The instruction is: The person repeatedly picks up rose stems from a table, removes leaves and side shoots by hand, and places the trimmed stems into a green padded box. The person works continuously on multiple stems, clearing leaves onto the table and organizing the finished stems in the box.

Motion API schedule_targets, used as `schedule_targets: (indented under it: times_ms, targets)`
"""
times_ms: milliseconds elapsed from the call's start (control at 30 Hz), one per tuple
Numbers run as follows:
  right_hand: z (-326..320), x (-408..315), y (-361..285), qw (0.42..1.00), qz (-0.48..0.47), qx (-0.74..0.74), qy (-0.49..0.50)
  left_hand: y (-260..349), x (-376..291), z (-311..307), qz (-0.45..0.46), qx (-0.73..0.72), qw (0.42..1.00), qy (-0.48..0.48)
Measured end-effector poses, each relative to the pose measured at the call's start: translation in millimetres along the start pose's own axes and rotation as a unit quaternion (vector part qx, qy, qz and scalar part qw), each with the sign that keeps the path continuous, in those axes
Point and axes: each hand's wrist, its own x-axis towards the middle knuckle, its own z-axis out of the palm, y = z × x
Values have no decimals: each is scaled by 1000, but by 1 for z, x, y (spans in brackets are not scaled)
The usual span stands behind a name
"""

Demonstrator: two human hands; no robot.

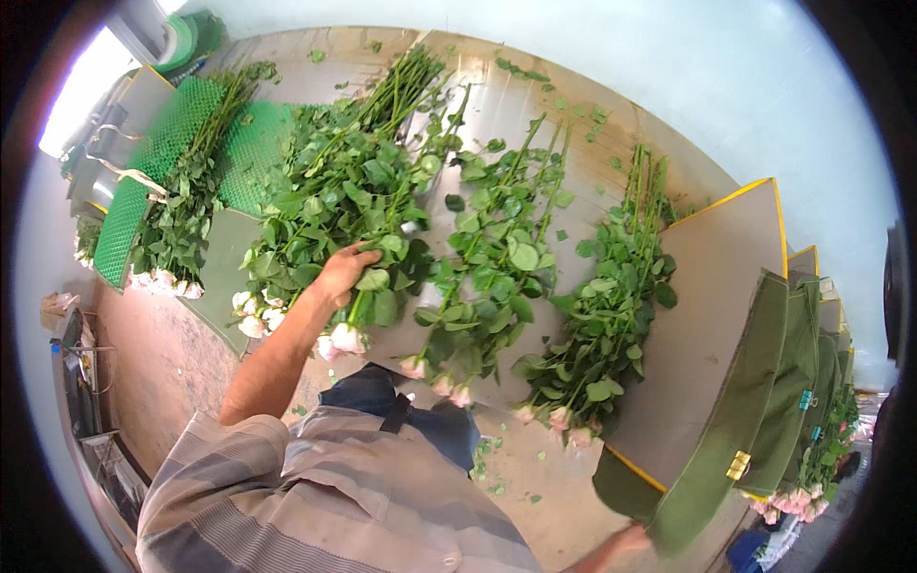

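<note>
My left hand (pixel 347 276) is closed among the leaves of the roses at the table's left middle, around stems just above some pale pink rose blooms (pixel 347 338). A large leafy pile of roses (pixel 337 186) lies beside it. Near the bottom right, my right hand (pixel 630 538) touches the lower end of a green fabric flap (pixel 723 415); its fingers are blurred and partly hidden. Between the hands lie a loose group of roses (pixel 487 251) and a denser bunch of pink roses (pixel 616 301), blooms towards me.
Green mesh sheeting (pixel 147 172) and another rose bunch (pixel 190 193) lie at the left. A grey panel with yellow edging (pixel 709 301) stands at the right, before more green flaps with a gold binder clip (pixel 738 465). Leaf scraps dot the metal table (pixel 315 79) and the floor (pixel 544 516).
</note>
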Motion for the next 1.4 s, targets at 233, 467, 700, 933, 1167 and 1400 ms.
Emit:
schedule_targets:
  times_ms: [233, 467, 700, 933, 1167, 1400]
  targets:
    - [74, -405, -105, 849, -242, 89, -461, 0, -12, -11, -56, 12, 996, -71]
    - [240, -556, -285, 677, 30, 181, -712, -16, -10, -31, -74, 78, 987, -116]
    - [253, -554, -284, 680, 15, 164, -715, -45, 6, -42, 4, 107, 989, -105]
    - [281, -540, -281, 762, -172, 21, -623, -42, -9, -36, 80, 140, 987, -13]
    - [263, -532, -271, 790, -348, -36, -504, -33, -36, -29, 63, 99, 993, 24]
    - [261, -529, -274, 785, -319, -90, -523, -40, -45, -27, 35, 101, 994, 14]
